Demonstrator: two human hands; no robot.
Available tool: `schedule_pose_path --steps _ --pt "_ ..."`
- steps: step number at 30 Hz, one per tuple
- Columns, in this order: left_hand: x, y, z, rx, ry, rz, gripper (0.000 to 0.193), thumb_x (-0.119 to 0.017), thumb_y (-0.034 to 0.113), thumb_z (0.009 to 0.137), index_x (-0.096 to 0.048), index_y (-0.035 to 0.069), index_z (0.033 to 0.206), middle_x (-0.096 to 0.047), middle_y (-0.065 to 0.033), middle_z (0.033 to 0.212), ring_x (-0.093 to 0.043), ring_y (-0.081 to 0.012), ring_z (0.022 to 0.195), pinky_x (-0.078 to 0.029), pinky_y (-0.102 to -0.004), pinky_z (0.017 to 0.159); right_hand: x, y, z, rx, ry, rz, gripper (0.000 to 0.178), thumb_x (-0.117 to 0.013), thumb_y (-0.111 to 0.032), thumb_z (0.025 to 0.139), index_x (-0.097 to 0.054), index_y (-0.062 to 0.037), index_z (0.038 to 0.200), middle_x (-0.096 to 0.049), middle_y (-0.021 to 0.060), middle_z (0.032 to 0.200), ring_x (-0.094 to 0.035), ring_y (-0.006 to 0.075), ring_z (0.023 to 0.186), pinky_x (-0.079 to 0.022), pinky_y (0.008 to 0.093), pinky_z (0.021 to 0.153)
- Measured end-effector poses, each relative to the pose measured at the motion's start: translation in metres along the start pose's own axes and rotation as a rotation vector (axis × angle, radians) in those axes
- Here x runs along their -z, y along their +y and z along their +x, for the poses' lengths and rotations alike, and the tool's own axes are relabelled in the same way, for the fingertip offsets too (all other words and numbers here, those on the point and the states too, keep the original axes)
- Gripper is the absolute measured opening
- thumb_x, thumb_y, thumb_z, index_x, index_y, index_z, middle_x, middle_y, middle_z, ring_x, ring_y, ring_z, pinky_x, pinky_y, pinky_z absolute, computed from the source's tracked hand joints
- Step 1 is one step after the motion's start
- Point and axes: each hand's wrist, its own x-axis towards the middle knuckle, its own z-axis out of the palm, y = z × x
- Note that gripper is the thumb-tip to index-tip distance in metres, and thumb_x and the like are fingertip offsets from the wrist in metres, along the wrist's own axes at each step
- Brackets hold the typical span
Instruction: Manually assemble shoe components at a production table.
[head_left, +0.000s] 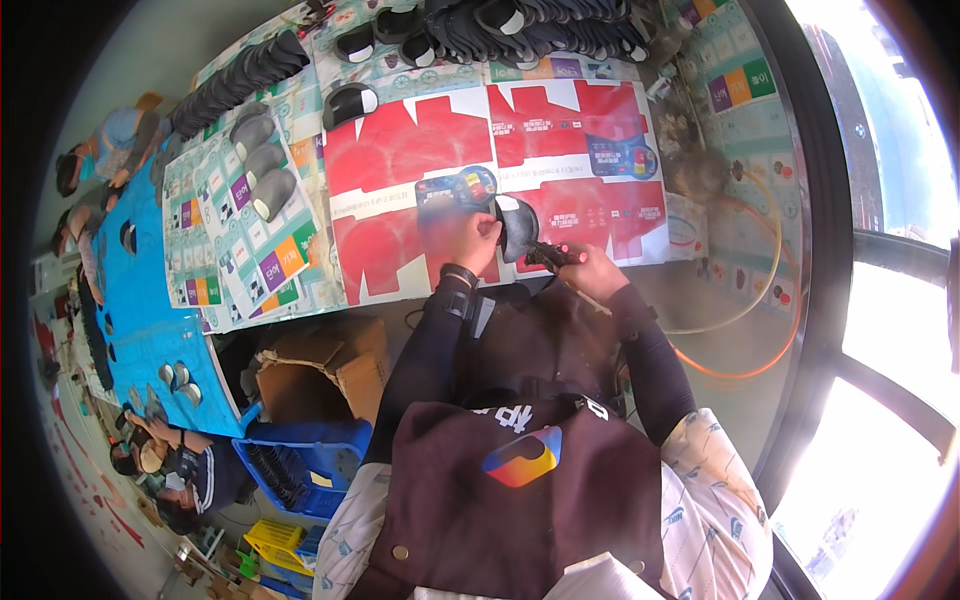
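A dark, curved, oval piece with a white patch at its far end is held at the table's near edge. My left hand pinches its left side with bent fingers. On the other side my right hand is closed around a dark hand tool with red ends, whose kind I cannot make out. The tool's dark end is close against the piece's lower right edge; whether they touch is unclear. Beneath both hands lies a red printed cardboard sheet with white cut-outs.
Similar dark pieces are heaped along the far edge, with a stacked row at the far left. An orange hose loops down on the right. Below the table stand a cardboard box and a blue crate. Other people sit leftward.
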Motion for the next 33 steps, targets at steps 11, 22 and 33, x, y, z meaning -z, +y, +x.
schedule_pose_path --steps 11,22,33 --pt "-0.005 0.013 -0.002 -0.069 0.055 0.062 0.028 -0.075 0.024 0.093 -0.064 0.001 0.104 -0.069 -0.005 0.084 -0.067 -0.0116 0.069 -0.053 -0.0265 0.061 0.008 -0.001 0.01 0.075 0.301 -0.223 0.024 -0.068 -0.022 0.085 -0.067 -0.0046 0.102 -0.067 0.0282 0.086 -0.064 0.0491 0.09 -0.051 0.0544 0.075" --pt "0.017 0.008 0.003 -0.065 0.207 0.259 0.031 -0.077 0.022 0.088 -0.066 0.0 0.106 -0.073 -0.0124 0.092 -0.072 -0.0248 0.084 -0.056 -0.0357 0.076 0.002 -0.024 0.016 -0.196 0.029 0.201 0.028 -0.068 -0.015 0.075 -0.067 0.0002 0.099 -0.067 0.0117 0.073 -0.065 0.0193 0.069 -0.05 0.0358 0.064" --pt "0.081 -0.026 0.005 0.05 0.079 0.058 0.033 -0.072 0.025 0.092 -0.066 0.004 0.117 -0.074 -0.0119 0.104 -0.073 -0.0225 0.088 -0.056 -0.033 0.073 -0.013 -0.02 0.062 0.017 0.157 0.043 0.033 -0.059 -0.022 0.079 -0.066 0.0009 0.103 -0.067 0.0302 0.094 -0.064 0.0485 0.096 -0.051 0.0527 0.081"
